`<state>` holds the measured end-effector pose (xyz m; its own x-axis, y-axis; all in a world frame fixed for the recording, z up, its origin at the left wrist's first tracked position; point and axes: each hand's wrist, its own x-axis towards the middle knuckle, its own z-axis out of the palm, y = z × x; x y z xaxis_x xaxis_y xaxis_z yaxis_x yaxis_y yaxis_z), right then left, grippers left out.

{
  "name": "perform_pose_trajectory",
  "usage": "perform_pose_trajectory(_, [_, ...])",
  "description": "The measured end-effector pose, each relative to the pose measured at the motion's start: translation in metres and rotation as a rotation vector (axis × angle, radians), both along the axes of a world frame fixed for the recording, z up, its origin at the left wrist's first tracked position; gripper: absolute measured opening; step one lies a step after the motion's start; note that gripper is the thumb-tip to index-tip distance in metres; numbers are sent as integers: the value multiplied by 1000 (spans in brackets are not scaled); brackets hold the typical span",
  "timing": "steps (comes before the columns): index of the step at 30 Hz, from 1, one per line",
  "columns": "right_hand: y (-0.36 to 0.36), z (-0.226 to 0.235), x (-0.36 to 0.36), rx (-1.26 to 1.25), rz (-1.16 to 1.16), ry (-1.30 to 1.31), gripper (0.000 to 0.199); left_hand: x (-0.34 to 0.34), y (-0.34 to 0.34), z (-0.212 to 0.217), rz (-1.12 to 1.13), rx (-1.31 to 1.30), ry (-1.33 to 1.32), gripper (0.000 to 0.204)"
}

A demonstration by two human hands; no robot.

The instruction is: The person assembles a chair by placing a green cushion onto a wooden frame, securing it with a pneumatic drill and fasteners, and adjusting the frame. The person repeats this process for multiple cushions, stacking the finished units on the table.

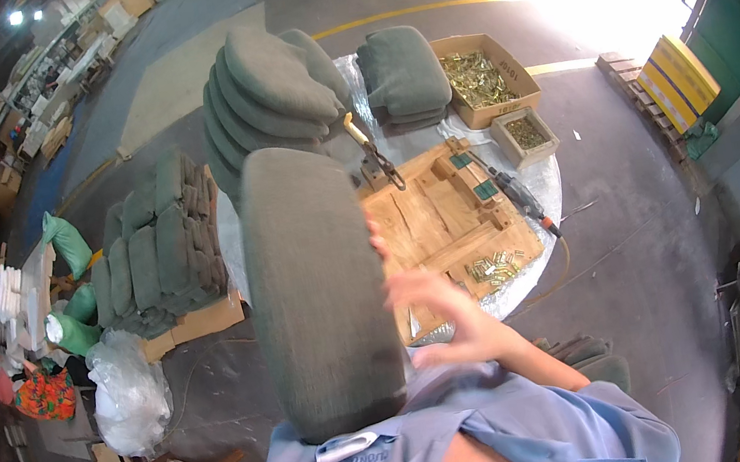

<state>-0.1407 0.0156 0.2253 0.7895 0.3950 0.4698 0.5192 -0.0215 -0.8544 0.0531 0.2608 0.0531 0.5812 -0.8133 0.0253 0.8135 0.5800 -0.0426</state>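
A long grey-green upholstered cushion point(315, 284) stands upright against my body, its padded face toward me. My left hand point(377, 238) grips it from behind; only a few fingertips show at the cushion's right edge, and the left arm is hidden. Beside that same edge, a little lower, my right hand point(442, 312) is open with thumb and fingers apart, slightly blurred and holding nothing. A wooden jig board point(416, 213) lies on the table beyond it. Small brass-coloured metal fittings point(496, 267) are scattered on the board's near right part.
The table point(537, 203), wrapped in plastic, also bears a power tool point(521, 196), a hammer-like tool point(371, 148), stacked cushions point(268, 91), a cardboard box of fittings point(482, 80) and a smaller box of screws point(525, 134). More cushions point(157, 247) are piled at left, near a plastic bag point(130, 393).
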Motion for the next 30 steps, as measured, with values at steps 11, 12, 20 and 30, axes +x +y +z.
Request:
perform_pose_trajectory(11, [-33,-176,11,1281,-143,912,113,-99,-160,28,-144,510,-169,75])
perform_pose_trajectory(12, [-34,-176,6,1265,-166,914,112,-101,-162,29,-153,520,-165,76])
perform_pose_trajectory(20, [-48,-204,-13,1352,-309,1037,92,-83,-60,85,76,477,-216,78])
perform_pose_trajectory(30, [-69,-228,-50,1082,-676,1235,84,-133,-12,5,310,1202,-160,82])
